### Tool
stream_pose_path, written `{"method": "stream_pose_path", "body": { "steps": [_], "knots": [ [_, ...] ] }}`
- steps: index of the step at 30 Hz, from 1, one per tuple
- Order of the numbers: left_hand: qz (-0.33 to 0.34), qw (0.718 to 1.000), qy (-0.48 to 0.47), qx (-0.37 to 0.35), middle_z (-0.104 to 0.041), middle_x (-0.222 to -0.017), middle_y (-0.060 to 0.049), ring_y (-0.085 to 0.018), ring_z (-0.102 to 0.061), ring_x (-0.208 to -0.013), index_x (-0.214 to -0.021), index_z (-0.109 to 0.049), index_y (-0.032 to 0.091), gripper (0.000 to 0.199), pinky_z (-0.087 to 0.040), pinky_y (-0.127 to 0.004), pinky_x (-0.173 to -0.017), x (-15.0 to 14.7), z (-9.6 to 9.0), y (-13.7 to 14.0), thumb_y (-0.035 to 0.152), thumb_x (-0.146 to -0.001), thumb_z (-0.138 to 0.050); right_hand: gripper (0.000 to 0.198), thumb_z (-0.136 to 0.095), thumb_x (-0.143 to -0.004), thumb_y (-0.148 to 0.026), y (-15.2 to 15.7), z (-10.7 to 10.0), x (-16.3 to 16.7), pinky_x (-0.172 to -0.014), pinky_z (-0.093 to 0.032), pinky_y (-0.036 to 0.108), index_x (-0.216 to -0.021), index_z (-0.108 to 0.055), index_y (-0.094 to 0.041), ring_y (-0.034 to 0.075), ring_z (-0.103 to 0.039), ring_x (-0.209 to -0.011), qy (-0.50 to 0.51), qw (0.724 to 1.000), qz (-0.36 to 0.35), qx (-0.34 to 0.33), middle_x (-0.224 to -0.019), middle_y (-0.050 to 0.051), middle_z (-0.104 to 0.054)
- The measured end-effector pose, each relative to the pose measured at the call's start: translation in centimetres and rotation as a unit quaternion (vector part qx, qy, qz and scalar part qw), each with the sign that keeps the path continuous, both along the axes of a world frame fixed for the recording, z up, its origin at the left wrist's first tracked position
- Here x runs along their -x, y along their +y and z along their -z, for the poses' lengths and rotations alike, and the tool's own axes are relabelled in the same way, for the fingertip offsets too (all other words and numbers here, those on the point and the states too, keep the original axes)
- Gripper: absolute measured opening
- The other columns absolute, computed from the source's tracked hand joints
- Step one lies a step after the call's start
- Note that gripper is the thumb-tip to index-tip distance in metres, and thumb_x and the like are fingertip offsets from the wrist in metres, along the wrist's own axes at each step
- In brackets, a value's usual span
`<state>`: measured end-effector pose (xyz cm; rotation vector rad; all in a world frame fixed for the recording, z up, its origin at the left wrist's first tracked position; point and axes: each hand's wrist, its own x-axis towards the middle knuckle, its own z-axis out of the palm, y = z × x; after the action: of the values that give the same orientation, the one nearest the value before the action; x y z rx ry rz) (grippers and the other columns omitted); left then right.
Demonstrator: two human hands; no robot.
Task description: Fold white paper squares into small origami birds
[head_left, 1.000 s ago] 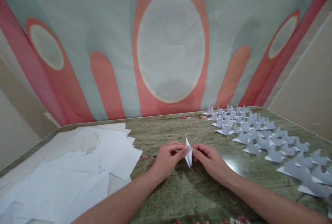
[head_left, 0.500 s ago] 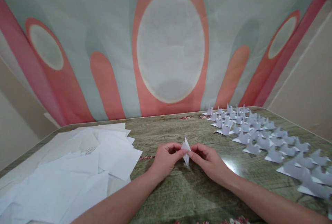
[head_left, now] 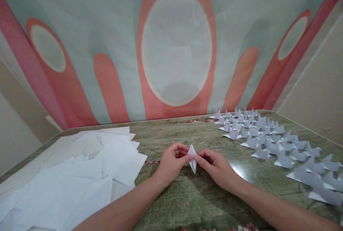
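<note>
Between my two hands, above the middle of the table, is a small folded white paper [head_left: 192,165], a narrow diamond with one point up and one point down. My left hand [head_left: 173,159] pinches its left side between thumb and fingers. On the opposite side, the thumb and fingers of my right hand [head_left: 214,165] are closed on the right edge. The thumb tips nearly meet at the diamond's middle and cover part of it. A crease runs down its lower half.
A wide, untidy pile of white paper sheets [head_left: 66,184] covers the table's left side. Rows of folded white paper birds [head_left: 273,147] stand along the right. The green wood-patterned table [head_left: 166,132] meets a wall covering with coral and grey shapes [head_left: 177,45] at the back.
The folded paper has turned slightly: its two upper points now look like a single wider one, and more of its front shows. Both hands keep their grip in nearly the same place.
</note>
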<state>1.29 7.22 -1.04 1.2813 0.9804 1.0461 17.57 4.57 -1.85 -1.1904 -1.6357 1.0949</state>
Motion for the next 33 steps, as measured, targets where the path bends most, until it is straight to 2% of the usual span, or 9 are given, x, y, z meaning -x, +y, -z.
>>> {"method": "stream_pose_path", "body": {
  "steps": [5,10,16,33],
  "knots": [
    [0.001,1.0,-0.001,-0.002,-0.062,-0.065,0.0,-0.01,-0.055,-0.061,-0.076,-0.055,0.013,0.028,-0.043,-0.022,-0.06,0.0,0.1,0.1,0.027,-0.062,-0.074,0.029,-0.049,-0.084,-0.041,0.0,-0.2,0.0,-0.056,-0.037,0.023,-0.073,-0.058,-0.016,0.012,-0.045,-0.06,-0.011,1.0,0.007,-0.009,-0.063,-0.001,-0.052],
    [-0.006,1.0,-0.018,-0.007,-0.063,-0.068,-0.001,-0.013,-0.058,-0.064,-0.076,-0.055,0.014,0.027,-0.045,-0.024,-0.063,-0.1,0.3,-0.1,0.027,-0.062,-0.075,0.026,-0.051,-0.082,-0.04,-0.1,-0.1,0.2,-0.056,-0.039,0.023,-0.078,-0.058,-0.016,0.012,-0.048,-0.059,-0.021,1.0,-0.006,0.002,-0.065,-0.001,-0.054],
    [-0.007,0.999,-0.032,-0.011,-0.062,-0.069,-0.001,-0.013,-0.057,-0.066,-0.08,-0.055,0.014,0.028,-0.045,-0.024,-0.064,-0.3,0.2,-0.5,0.026,-0.063,-0.073,0.029,-0.049,-0.082,-0.039,-0.4,-0.4,0.4,-0.057,-0.037,0.023,-0.065,-0.055,-0.017,0.012,-0.046,-0.058,-0.07,0.997,-0.009,-0.023,-0.06,-0.002,-0.051],
    [-0.012,0.999,-0.032,-0.004,-0.059,-0.071,0.0,-0.011,-0.054,-0.067,-0.08,-0.055,0.015,0.023,-0.042,-0.022,-0.065,-0.5,-0.3,-0.9,0.024,-0.066,-0.07,0.029,-0.048,-0.082,-0.039,-0.4,-0.5,0.6,-0.052,-0.032,0.022,-0.064,-0.053,-0.017,0.011,-0.04,-0.054,-0.065,0.997,-0.02,-0.019,-0.057,-0.004,-0.047]
  ]
}}
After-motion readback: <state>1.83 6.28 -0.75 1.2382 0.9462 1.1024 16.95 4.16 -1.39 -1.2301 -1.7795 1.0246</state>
